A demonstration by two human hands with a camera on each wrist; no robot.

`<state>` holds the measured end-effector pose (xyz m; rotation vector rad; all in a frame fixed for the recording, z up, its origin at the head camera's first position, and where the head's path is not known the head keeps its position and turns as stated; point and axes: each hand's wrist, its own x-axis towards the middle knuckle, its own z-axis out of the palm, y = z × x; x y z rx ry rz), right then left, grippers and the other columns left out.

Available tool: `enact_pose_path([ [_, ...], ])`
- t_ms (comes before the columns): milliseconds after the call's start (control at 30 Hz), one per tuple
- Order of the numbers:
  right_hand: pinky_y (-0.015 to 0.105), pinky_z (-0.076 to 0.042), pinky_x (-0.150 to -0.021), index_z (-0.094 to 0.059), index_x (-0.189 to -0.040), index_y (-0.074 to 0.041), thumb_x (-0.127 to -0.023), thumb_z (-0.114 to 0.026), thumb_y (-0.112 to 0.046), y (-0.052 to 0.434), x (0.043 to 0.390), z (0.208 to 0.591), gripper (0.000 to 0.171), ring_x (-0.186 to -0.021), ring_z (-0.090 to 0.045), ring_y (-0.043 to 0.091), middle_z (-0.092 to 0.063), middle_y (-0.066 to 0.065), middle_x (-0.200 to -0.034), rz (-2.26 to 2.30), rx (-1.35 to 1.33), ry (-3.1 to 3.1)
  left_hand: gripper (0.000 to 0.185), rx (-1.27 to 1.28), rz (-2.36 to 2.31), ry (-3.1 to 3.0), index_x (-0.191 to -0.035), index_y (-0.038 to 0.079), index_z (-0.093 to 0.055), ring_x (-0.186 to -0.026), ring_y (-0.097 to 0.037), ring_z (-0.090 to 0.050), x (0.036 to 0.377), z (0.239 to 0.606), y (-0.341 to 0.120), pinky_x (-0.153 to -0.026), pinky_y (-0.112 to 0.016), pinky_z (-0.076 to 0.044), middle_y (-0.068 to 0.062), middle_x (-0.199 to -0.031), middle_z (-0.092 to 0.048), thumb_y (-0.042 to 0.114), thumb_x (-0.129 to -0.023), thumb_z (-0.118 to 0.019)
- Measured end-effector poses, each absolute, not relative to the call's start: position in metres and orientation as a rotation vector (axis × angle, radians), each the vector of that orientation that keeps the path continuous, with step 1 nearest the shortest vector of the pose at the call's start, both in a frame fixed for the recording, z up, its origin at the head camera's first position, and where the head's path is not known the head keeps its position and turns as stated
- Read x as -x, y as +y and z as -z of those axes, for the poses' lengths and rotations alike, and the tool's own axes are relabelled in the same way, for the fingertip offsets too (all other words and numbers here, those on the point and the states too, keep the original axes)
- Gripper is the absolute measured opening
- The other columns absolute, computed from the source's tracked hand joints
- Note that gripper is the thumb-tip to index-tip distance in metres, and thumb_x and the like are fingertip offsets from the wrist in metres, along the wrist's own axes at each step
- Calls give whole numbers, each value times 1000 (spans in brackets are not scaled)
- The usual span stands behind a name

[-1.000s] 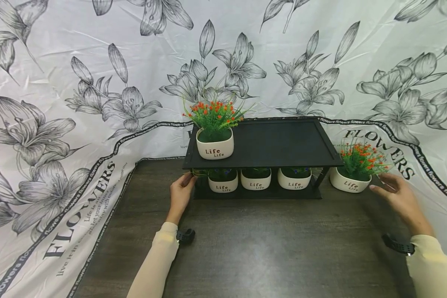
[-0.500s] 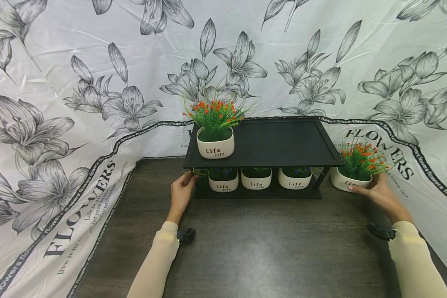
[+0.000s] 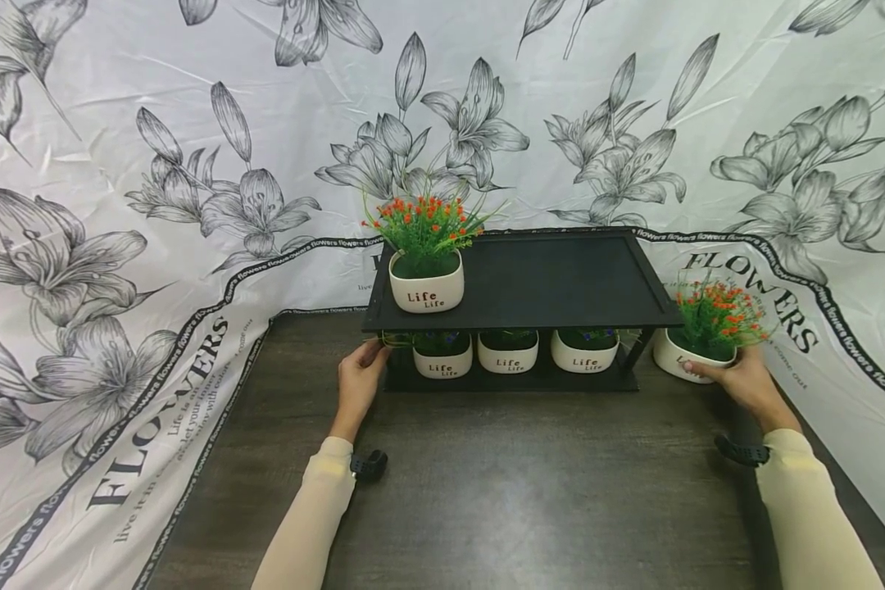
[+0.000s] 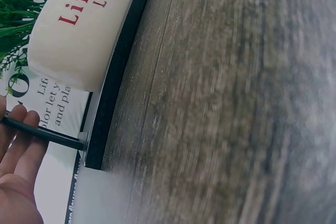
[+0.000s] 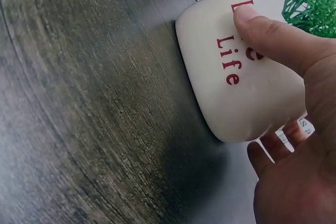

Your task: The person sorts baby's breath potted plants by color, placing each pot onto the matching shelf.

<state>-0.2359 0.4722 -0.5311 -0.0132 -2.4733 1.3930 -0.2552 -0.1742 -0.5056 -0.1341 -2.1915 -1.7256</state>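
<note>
My right hand (image 3: 755, 381) grips a white flower pot (image 5: 210, 66) at the far right, thumb pressed over its red "Life" lettering and fingers round its side and back. Orange artificial flowers (image 3: 719, 311) with green leaves fill that pot, which sits on the table beside the rack. At the other end, my left hand (image 3: 361, 381) holds a thin black post (image 4: 58, 138) of the two-tier black rack (image 3: 553, 279), with the fingers behind it. A matching pot (image 3: 428, 287) of orange flowers stands on the left of the top shelf.
Three white pots, the left one (image 3: 442, 366), the middle one (image 3: 509, 360) and the right one (image 3: 585, 358), line the lower shelf, their plants partly hidden. Dark wood table (image 3: 487, 492) extends in front. A flower-printed cloth (image 3: 265, 123) hangs behind.
My right hand has moved left onto the orange-flowered pot, and its thumb now lies across the pot's front. The left hand stays at the rack's post.
</note>
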Motion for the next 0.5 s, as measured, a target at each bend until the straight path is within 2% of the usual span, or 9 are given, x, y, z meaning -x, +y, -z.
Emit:
enact_pose_path([
  [100,54,-9,-135,-14,-167,-48,-91,-88,-22,472,235,531,109,-161,-21,21,-24,3,-175,-1429,116,-2539,30,132,1731,-2182,-130,-4,-73,-120,-46,-71,256,506,-174,-87,-3,-52,-28,-127,-74,9,-103,-72],
  [167,69,-2,-131,-1,-166,-53,-92,-87,-29,471,234,531,115,-165,-8,38,-8,13,-179,-1476,184,-2573,30,136,1734,-2179,-130,-5,-73,-121,-46,-71,256,506,-174,-88,-3,-52,-28,-127,-74,9,-103,-72],
  [233,77,4,-126,12,-162,-56,-93,-85,-36,470,232,531,121,-163,4,51,7,20,-179,-1498,244,-2607,30,140,1731,-2183,-130,-5,-73,-120,-45,-71,256,506,-174,-88,-4,-52,-28,-127,-74,9,-103,-72],
  [300,79,6,-124,17,-161,-57,-93,-85,-37,469,232,530,125,-161,8,55,13,22,-177,-1513,267,-2603,30,146,1725,-2191,-131,-4,-73,-121,-44,-71,255,505,-174,-89,-4,-53,-27,-127,-74,9,-103,-72],
  [400,80,6,-124,16,-161,-55,-92,-86,-35,469,232,531,125,-160,8,57,13,24,-176,-1510,267,-2594,31,148,1710,-2206,-131,-4,-73,-120,-42,-71,254,504,-175,-90,-6,-53,-26,-128,-74,10,-104,-71],
  [500,80,0,-125,8,-167,-49,-93,-86,-37,470,232,530,119,-160,-2,58,2,26,-176,-1504,267,-2613,30,145,1702,-2207,-130,-5,-73,-120,-42,-72,254,502,-174,-90,-6,-54,-26,-127,-74,10,-103,-72],
])
